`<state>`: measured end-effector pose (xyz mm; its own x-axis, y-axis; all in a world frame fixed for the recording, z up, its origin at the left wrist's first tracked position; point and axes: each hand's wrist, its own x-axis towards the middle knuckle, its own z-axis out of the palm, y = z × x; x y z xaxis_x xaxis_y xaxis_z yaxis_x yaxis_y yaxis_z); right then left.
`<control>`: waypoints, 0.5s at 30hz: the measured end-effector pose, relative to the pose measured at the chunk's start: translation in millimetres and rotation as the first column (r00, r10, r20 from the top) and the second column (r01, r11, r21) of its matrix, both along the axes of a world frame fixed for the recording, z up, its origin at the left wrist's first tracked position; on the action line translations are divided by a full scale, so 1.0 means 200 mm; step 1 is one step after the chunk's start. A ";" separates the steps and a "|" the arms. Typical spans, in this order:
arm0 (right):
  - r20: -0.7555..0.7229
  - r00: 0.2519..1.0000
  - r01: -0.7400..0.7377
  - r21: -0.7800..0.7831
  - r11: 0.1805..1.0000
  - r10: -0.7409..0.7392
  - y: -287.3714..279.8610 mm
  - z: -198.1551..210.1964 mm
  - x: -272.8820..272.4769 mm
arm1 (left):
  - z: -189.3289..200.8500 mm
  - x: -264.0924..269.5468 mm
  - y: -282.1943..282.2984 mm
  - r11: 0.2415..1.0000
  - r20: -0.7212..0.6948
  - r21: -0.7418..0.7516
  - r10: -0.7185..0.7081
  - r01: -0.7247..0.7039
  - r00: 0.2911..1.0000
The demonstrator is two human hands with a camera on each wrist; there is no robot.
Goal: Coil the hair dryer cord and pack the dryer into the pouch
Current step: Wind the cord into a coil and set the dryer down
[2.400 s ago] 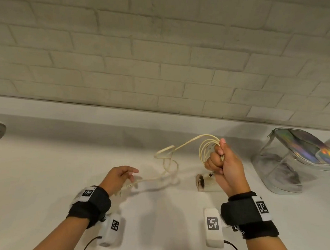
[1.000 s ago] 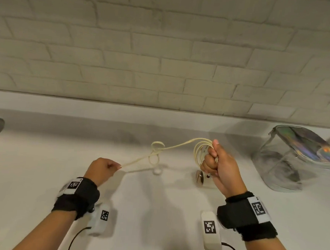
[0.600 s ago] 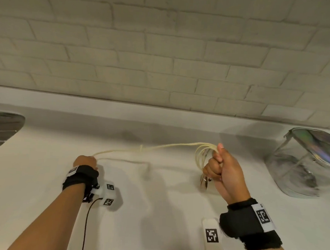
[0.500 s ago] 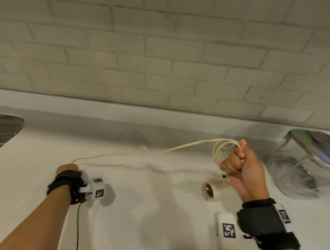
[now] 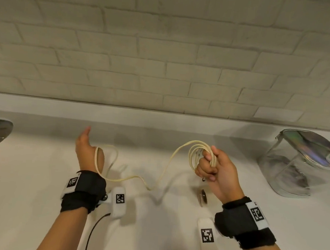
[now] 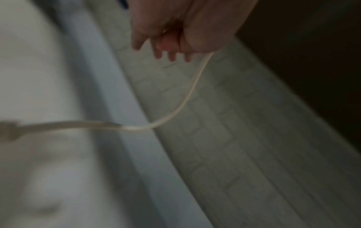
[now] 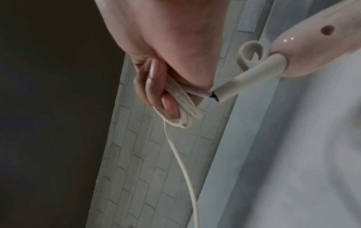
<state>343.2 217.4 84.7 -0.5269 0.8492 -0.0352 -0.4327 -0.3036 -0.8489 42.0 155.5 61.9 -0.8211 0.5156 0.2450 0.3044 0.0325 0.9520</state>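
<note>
Cord (image 5: 158, 179): several loops gripped in my right hand (image 5: 216, 171), rest trailing left of the pouch (image 5: 285, 170) to my left hand (image 5: 85, 149), loosely curled round it. Dryer (image 7: 316, 46) unpacked.

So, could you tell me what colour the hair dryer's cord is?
Cream, a pale yellowish white: the cord shows best in the head view.

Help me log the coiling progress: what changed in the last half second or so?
The left hand swung back in from the far left toward the right hand, so the taut cord now sags in a slack loop draped past the left wrist. The left hand still holds it. Unchanged: the right hand's fingers keep gripping the coil, hair dryer hanging below, pouch untouched.
</note>
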 end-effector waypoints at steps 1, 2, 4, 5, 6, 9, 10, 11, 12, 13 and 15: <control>-0.008 1.000 -0.021 -0.001 1.000 0.021 0.01 0.00 0.00 | 0.05 0.04 -0.01 0.998 -0.244 0.032 -0.040 0.049 0.969; -0.010 0.999 -0.040 0.000 0.999 0.040 0.01 0.00 0.00 | 0.07 0.07 -0.01 0.988 -0.487 0.029 -0.120 0.153 0.865; 0.009 0.998 -0.065 0.010 0.998 0.065 0.02 -0.01 -0.01 | 0.14 0.19 -0.02 0.911 -0.702 -0.148 -0.371 0.386 0.607; 0.023 0.997 -0.071 0.018 0.997 0.070 0.02 -0.01 -0.02 | 0.16 0.24 -0.03 0.853 -0.746 -0.258 -0.474 0.453 0.468; 0.037 0.997 -0.070 0.028 0.997 0.068 0.01 -0.01 -0.02 | 0.17 0.29 -0.02 0.788 -0.746 -0.370 -0.568 0.491 0.349; 0.066 0.996 -0.058 0.058 0.997 0.054 0.02 0.00 -0.03 | 0.10 0.34 -0.03 0.620 -0.657 -0.657 -0.750 0.430 0.077; 0.078 0.996 -0.054 0.074 0.996 0.048 0.02 0.01 -0.02 | 0.07 0.34 -0.01 0.586 -0.624 -0.705 -0.780 0.400 0.044; 0.089 0.995 -0.054 0.088 0.995 0.046 0.03 0.01 -0.02 | 0.05 0.35 -0.01 0.555 -0.579 -0.715 -0.811 0.425 0.086; 0.102 0.994 -0.057 0.101 0.993 0.047 0.03 0.02 -0.01 | 0.04 0.38 -0.01 0.550 -0.543 -0.685 -0.823 0.478 0.168; 0.115 0.992 -0.061 0.112 0.992 0.048 0.03 0.02 -0.01 | 0.03 0.40 0.00 0.546 -0.470 -0.627 -0.834 0.556 0.289; 0.126 0.991 -0.052 0.129 0.990 0.036 0.02 0.02 0.00 | 0.02 0.50 0.03 0.590 -0.316 -0.493 -0.806 0.639 0.500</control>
<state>343.6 222.1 88.9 -0.5624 0.8268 0.0088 -0.3110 -0.2017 -0.9288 141.1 160.8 66.6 0.0624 0.9770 0.2041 0.7291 -0.1842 0.6592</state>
